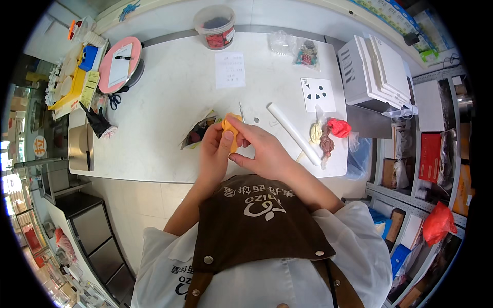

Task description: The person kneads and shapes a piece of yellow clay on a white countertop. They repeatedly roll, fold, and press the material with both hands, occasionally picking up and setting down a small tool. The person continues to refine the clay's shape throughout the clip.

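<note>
My left hand (217, 144) and my right hand (264, 148) meet over the near part of the white table, both closed around one lump of yellow-orange dough or fondant (231, 133). Its lower end shows between the left thumb and the right fingers. Just left of the hands lies an open dark packet (198, 133), partly hidden by the left hand. Beyond them is a thin pointed metal tool (241, 109), with a small grey piece (257, 120) beside it. A white rolling pin (293, 133) lies slanted to the right of my right hand.
Wrapped red (339, 127), brown (327, 144) and cream (316, 133) lumps lie right of the rolling pin. A written sheet (230, 70) and a plastic tub (215, 29) stand farther back. At left are a pink turntable (103, 75), scissors (114, 101) and a black glove (97, 120).
</note>
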